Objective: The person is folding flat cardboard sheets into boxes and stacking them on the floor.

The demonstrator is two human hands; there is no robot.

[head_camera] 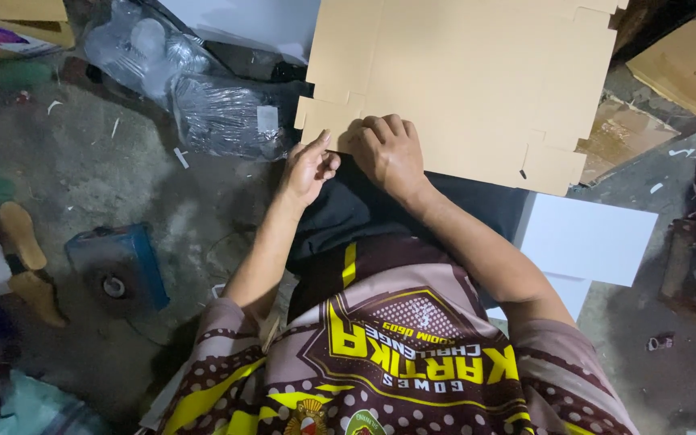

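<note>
Item: 1 flat die-cut cardboard sheet [461,80], lying across my lap and the floor ahead. My right hand [390,153] presses its near tab flat, fingers together; my left hand [309,167] pinches the tab edge. I judge firm, even pressure along the score creases best.

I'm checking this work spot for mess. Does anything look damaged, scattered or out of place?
The die-cut cardboard sheet under both hands, left hand and right hand, looks flat and undamaged. Around it, white paper scraps litter the grey floor, and crumpled clear plastic bags lie heaped beside the sheet.
</note>
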